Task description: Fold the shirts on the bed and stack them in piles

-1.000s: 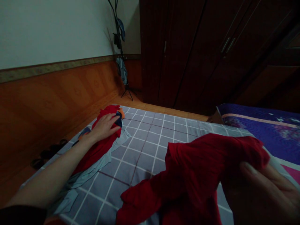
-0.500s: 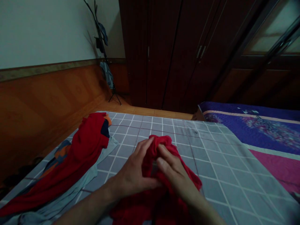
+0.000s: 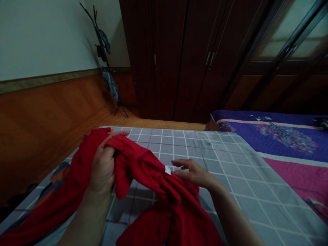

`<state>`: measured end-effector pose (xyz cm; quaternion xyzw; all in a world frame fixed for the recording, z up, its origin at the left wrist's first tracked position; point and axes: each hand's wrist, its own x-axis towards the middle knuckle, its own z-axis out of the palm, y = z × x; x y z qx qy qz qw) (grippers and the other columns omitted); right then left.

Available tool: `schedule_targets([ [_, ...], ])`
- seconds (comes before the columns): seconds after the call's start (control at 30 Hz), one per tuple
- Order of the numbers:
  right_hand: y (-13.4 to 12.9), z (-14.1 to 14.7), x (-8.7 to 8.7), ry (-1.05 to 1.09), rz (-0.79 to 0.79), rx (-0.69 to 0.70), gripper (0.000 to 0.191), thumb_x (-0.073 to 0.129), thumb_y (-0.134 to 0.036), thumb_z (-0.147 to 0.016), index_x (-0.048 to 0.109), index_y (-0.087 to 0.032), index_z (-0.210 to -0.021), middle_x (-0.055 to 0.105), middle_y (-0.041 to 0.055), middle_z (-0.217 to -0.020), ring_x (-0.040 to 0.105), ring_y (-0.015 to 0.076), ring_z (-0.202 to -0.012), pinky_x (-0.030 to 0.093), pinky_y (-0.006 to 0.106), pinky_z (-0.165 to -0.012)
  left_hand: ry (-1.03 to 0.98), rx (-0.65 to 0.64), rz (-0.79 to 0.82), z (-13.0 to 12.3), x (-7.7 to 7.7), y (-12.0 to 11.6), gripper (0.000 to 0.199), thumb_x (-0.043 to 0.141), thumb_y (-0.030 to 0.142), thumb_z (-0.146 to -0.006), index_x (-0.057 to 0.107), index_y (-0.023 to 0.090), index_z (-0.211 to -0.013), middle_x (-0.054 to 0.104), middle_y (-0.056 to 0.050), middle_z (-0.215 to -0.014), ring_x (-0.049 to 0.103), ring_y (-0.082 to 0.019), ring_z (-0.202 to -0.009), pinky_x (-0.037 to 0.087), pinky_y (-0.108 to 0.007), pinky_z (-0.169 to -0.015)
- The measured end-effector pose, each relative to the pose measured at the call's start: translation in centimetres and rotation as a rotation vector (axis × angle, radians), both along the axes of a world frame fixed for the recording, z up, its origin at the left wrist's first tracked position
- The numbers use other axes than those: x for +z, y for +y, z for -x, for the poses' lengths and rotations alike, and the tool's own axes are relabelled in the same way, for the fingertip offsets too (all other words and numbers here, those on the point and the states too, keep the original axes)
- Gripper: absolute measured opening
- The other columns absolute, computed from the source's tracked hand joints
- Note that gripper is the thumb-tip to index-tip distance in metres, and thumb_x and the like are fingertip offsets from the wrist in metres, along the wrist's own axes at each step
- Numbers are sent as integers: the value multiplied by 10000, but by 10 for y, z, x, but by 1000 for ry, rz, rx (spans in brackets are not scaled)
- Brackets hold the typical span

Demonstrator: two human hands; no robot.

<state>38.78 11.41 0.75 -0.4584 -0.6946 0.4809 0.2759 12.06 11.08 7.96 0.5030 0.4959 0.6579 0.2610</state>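
A red garment (image 3: 176, 198) with a small white label (image 3: 167, 169) is bunched over the front of the grey checked bed sheet (image 3: 228, 171). My left hand (image 3: 104, 164) is wrapped round one end of it, lifted at the left, with fabric draped across the thumb side. At the garment's right edge, close to the label, my right hand (image 3: 193, 173) has its fingers stretched out and apart; it seems to rest lightly against the cloth. Behind my left hand lies a second red garment (image 3: 69, 194), over a blue and orange piece of clothing (image 3: 57, 174).
A purple and pink quilt (image 3: 282, 140) covers the bed at the right. Beyond the far edge of the sheet stand a dark wooden wardrobe (image 3: 166, 68) and a coat stand (image 3: 106, 61) with things hung on it. Wood panelling (image 3: 51, 109) runs along the left wall.
My hands were together on the bunched red garment. My left hand has moved left, drawing one end out, while my right has loosened its fingers. The view has shifted slightly.
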Motion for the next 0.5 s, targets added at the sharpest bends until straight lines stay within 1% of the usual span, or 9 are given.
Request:
schedule_targets([
  [0.1,3,2,-10,144,213,237,503,613,-502,-785,633,-180,-1170,693,51,-951,626,200,-857,486,344,-798,-237,18,-58,10,9,6,188,555,313,-767,692,242,-875,650,29,-701,625,-158,-668,528,-261,-600],
  [0.17,4,2,-13,197,289,303,461,625,-507,-778,661,-174,-1095,680,22,-883,607,167,-788,472,287,-732,-297,60,-80,19,10,12,169,581,314,-770,690,261,-888,679,32,-805,637,-164,-759,539,-275,-677],
  [0.2,5,2,-15,185,311,303,419,650,-499,-758,683,-162,-1003,668,11,-824,588,148,-728,457,258,-671,-318,76,-83,24,10,14,166,587,315,-773,689,267,-894,686,35,-834,639,-166,-787,540,-282,-709],
  [0.27,9,-1,-20,123,333,255,349,704,-478,-703,676,-138,-779,614,-12,-675,518,109,-599,391,217,-550,-353,79,-82,32,10,17,157,601,309,-773,688,276,-899,691,49,-828,641,-161,-793,540,-287,-736],
  [0.33,13,-6,-26,97,343,185,337,743,-451,-658,619,-138,-645,549,-32,-579,453,87,-531,332,206,-499,-374,91,-85,38,14,17,134,615,288,-764,692,284,-873,693,70,-777,640,-146,-752,542,-272,-718],
  [0.43,18,-11,-31,233,353,54,315,761,-415,-636,594,-148,-645,540,-34,-584,444,84,-533,329,207,-512,-348,150,-99,43,23,16,121,616,229,-728,701,279,-798,695,78,-714,637,-140,-696,547,-255,-680],
  [0.5,19,-13,-31,343,338,-83,313,775,-398,-614,587,-152,-656,548,-28,-594,446,83,-528,329,207,-507,-336,175,-112,48,26,17,132,614,193,-692,698,266,-761,688,76,-673,631,-138,-653,550,-251,-656],
])
